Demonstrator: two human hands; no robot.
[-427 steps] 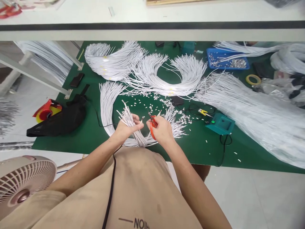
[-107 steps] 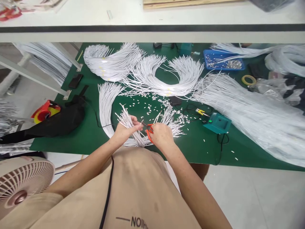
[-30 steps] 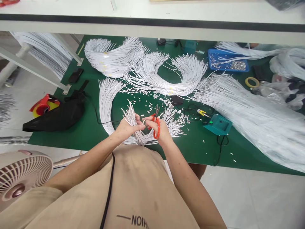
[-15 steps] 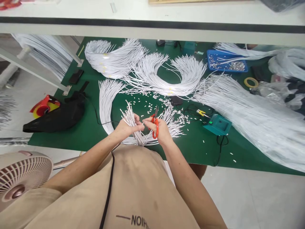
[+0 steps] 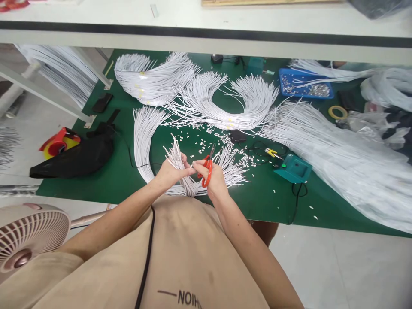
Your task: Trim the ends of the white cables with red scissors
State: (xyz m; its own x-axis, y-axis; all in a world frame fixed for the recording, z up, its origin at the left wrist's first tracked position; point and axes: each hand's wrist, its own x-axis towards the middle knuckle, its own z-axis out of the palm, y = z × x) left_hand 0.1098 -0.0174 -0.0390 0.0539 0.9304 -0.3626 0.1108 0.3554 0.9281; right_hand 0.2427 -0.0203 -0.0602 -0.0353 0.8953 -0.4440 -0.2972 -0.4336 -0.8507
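Observation:
My left hand [image 5: 172, 173] is closed around a bunch of white wires [image 5: 175, 155], whose ends stick up above the fist. Red-handled scissors [image 5: 207, 171] are in my right hand [image 5: 216, 177], their blades pointing up and away. The thumb and fingertips of that hand pinch at a wire end beside my left fingertips; the exact contact is too small to make out. Just right of the scissors, a fan of white wire ends [image 5: 233, 169] lies on the green mat. Small white bits [image 5: 225, 138] are scattered beyond both hands.
More white wire bundles [image 5: 225, 116] lie across the mat [image 5: 257, 197]. A teal device [image 5: 294, 168] with a cord stands at right, near a blue tray [image 5: 305, 83] of small metal parts. At left are a tape dispenser [image 5: 59, 141] and a black pouch [image 5: 77, 159]. A shelf [image 5: 206, 40] crosses overhead.
My right hand and the scissors have turned slightly, the handles shifting a little left and the blade tips a little right. My left hand keeps its grip on the wires.

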